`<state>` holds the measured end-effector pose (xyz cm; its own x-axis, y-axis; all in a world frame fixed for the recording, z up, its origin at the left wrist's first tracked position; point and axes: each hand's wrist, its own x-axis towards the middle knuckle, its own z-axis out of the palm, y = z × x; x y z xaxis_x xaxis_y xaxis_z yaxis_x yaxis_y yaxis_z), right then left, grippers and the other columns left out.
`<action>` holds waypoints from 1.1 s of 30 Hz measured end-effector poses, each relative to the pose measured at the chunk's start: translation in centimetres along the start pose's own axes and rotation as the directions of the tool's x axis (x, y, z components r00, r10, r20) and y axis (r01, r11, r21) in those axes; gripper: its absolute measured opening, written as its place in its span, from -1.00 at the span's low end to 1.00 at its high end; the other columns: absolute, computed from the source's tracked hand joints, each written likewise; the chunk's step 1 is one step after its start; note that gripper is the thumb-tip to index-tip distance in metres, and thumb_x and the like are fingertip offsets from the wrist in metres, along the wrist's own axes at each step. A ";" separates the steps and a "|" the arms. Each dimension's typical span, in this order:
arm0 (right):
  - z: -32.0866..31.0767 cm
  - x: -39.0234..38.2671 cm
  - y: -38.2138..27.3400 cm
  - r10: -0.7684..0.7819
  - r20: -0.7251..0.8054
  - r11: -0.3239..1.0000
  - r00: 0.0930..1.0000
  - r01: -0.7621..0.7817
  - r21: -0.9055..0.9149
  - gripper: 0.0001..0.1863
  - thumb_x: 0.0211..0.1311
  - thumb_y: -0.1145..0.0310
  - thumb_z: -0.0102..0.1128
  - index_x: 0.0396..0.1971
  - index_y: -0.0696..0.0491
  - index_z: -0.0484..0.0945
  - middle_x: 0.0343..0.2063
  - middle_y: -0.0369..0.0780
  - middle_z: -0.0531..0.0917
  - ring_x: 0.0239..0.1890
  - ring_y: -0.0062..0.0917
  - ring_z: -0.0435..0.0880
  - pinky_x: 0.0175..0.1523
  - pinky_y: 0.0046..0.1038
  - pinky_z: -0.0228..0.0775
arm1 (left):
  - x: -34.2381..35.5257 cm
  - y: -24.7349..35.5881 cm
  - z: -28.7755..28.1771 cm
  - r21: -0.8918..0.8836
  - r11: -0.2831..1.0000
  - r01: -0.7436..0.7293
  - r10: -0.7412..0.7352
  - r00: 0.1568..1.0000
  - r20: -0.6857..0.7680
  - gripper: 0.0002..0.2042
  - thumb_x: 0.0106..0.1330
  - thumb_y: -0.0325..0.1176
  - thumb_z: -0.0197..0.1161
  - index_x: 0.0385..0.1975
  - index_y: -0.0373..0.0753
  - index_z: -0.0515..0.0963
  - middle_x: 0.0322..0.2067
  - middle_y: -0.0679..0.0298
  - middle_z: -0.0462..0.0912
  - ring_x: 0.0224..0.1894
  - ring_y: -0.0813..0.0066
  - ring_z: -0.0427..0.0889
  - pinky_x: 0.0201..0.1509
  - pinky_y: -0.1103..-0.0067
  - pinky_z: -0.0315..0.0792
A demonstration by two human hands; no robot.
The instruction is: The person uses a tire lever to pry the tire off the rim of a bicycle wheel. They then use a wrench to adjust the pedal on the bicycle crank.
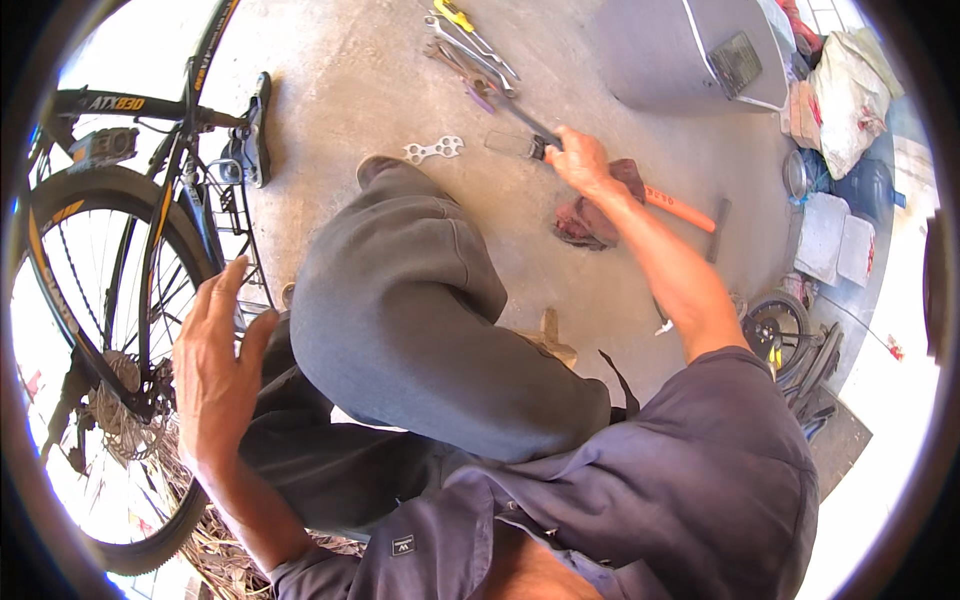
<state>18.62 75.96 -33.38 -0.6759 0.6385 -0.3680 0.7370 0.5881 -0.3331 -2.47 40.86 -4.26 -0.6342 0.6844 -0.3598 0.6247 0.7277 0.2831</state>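
My left hand (pixel 215 360) is raised beside the bicycle's rear wheel (pixel 62 200), fingers and thumb apart, with nothing in it. My right hand (pixel 580 160) is stretched out over the floor, its fingers closed round the end of a dark, slim bar-shaped tool (pixel 530 121); its exact kind is unclear. The tool's far end points toward several wrenches (pixel 470 52) and a yellow-handled tool (pixel 453 14). Close to that hand lie a small clear plastic piece (pixel 507 145) and a flat silver multi-hole wrench (pixel 433 150). Under my right wrist is a crumpled dark red cloth (pixel 590 220).
A hammer (pixel 685 208) with an orange handle lies right of the cloth. A large grey bucket (pixel 660 60) stands at the far right. Bags, a blue water jug (pixel 868 188) and a small wheel (pixel 780 328) line the right side. The black bicycle (pixel 150 105) fills the left.
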 end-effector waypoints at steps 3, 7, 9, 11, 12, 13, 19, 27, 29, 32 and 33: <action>6.4 3.2 -2.2 -0.274 -0.080 0.960 0.958 0.278 0.045 -0.68 0.04 0.28 0.27 -0.20 0.09 0.55 -0.29 -0.01 0.62 -0.20 -0.11 0.60 -0.10 -0.18 0.42 | -0.2 -0.7 0.5 -0.008 1.000 -0.001 0.001 1.000 0.015 -0.57 0.21 -0.40 0.23 0.09 -0.30 0.38 -0.06 0.01 0.53 -0.07 0.01 0.54 -0.01 0.31 0.40; 10.5 4.7 -7.9 -0.275 0.066 0.959 0.959 0.269 0.087 -0.73 0.05 0.33 0.22 -0.22 0.04 0.51 -0.20 -0.04 0.57 -0.14 -0.11 0.58 -0.07 -0.13 0.42 | -0.3 -2.4 1.0 -0.046 0.996 0.073 -0.071 0.996 0.046 -0.55 0.18 -0.42 0.25 0.09 -0.30 0.38 -0.08 0.02 0.54 -0.07 0.01 0.54 -0.02 0.32 0.41; 11.9 4.9 -10.0 -0.287 0.078 0.957 0.955 0.282 0.071 -0.66 0.02 0.33 0.27 -0.15 0.03 0.51 -0.17 -0.06 0.55 -0.14 -0.10 0.58 -0.06 -0.15 0.42 | -0.4 -2.8 0.6 -0.072 0.995 0.067 -0.062 0.996 0.065 -0.54 0.16 -0.42 0.27 0.09 -0.30 0.38 -0.07 0.00 0.54 -0.07 0.00 0.54 -0.01 0.32 0.41; 12.9 5.5 -10.7 -0.265 0.151 0.963 0.952 0.268 0.003 -0.59 0.01 0.34 0.28 -0.07 -0.03 0.47 -0.08 -0.09 0.49 -0.12 -0.09 0.57 -0.05 -0.14 0.43 | -0.3 -3.3 0.7 -0.086 0.994 0.062 -0.055 0.995 0.089 -0.50 0.10 -0.41 0.30 0.09 -0.31 0.39 -0.05 -0.02 0.53 -0.06 -0.01 0.53 0.01 0.32 0.41; 13.3 5.7 -10.6 -0.270 0.167 0.961 0.948 0.277 -0.017 -0.59 0.01 0.34 0.28 -0.07 -0.04 0.46 -0.09 -0.10 0.49 -0.13 -0.09 0.57 -0.05 -0.13 0.43 | -0.3 -3.4 0.8 -0.088 0.995 0.051 -0.042 0.994 0.099 -0.49 0.09 -0.42 0.30 0.09 -0.31 0.39 -0.05 -0.02 0.52 -0.05 -0.01 0.53 0.02 0.32 0.40; 13.7 6.0 -10.5 -0.281 0.182 0.956 0.942 0.291 -0.032 -0.59 0.02 0.34 0.28 -0.07 -0.05 0.46 -0.10 -0.10 0.49 -0.13 -0.09 0.57 -0.06 -0.13 0.44 | -0.6 -3.5 0.6 -0.086 0.995 0.044 -0.035 0.994 0.106 -0.48 0.08 -0.42 0.31 0.09 -0.32 0.39 -0.05 -0.02 0.52 -0.05 -0.01 0.53 0.02 0.32 0.40; 14.4 8.1 -9.7 -0.380 0.149 0.918 0.913 0.392 -0.060 -0.69 0.07 0.35 0.23 -0.15 -0.04 0.46 -0.13 -0.09 0.49 -0.19 -0.08 0.60 -0.11 -0.12 0.45 | -1.0 -3.7 0.5 -0.125 0.991 0.054 -0.038 0.991 0.131 -0.42 -0.02 -0.43 0.34 0.09 -0.34 0.38 -0.07 -0.01 0.52 -0.05 0.01 0.52 0.02 0.31 0.39; 10.6 12.8 -13.5 -0.281 -0.354 0.939 0.892 0.332 0.092 -0.80 0.12 0.27 0.19 -0.33 0.07 0.53 -0.41 0.02 0.61 -0.29 -0.03 0.60 -0.22 -0.10 0.41 | -1.8 -3.5 0.1 -0.137 0.990 0.039 -0.027 0.996 0.088 -0.45 0.02 -0.38 0.32 0.08 -0.34 0.38 -0.08 0.01 0.52 -0.06 0.02 0.52 0.00 0.32 0.38; 7.6 12.0 -15.3 -0.251 -0.283 0.948 0.926 0.294 0.121 -0.78 0.13 0.24 0.18 -0.34 0.09 0.54 -0.46 0.04 0.61 -0.34 -0.03 0.61 -0.25 -0.07 0.40 | -2.3 -3.9 0.4 -0.164 0.985 0.046 -0.037 0.997 0.061 -0.45 0.03 -0.37 0.32 0.08 -0.33 0.38 -0.09 0.04 0.52 -0.08 0.03 0.51 0.00 0.32 0.37; 2.0 10.8 -17.6 -0.239 -0.256 0.939 0.937 0.290 0.185 -0.72 0.14 0.18 0.17 -0.37 0.11 0.57 -0.53 0.04 0.61 -0.40 -0.02 0.61 -0.27 -0.09 0.41 | -2.3 -3.7 0.0 -0.200 0.980 -0.003 0.008 1.000 0.023 -0.53 0.09 -0.35 0.30 0.02 -0.35 0.40 -0.15 0.06 0.53 -0.12 0.07 0.52 -0.06 0.37 0.39; -0.1 10.7 -18.8 -0.281 -0.246 0.930 0.928 0.327 0.170 -0.71 0.14 0.17 0.17 -0.37 0.13 0.57 -0.54 0.05 0.60 -0.40 -0.02 0.61 -0.27 -0.10 0.41 | -2.4 -3.7 -0.1 -0.154 0.986 -0.057 0.054 0.998 -0.027 -0.55 0.11 -0.34 0.29 0.00 -0.36 0.40 -0.22 0.06 0.53 -0.17 0.09 0.52 -0.11 0.37 0.40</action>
<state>-2.45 71.80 -30.97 -0.8348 0.5496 -0.0339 0.4652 0.6709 -0.5775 -3.29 36.54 -4.35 -0.6116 0.7236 -0.3199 0.5823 0.6855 0.4371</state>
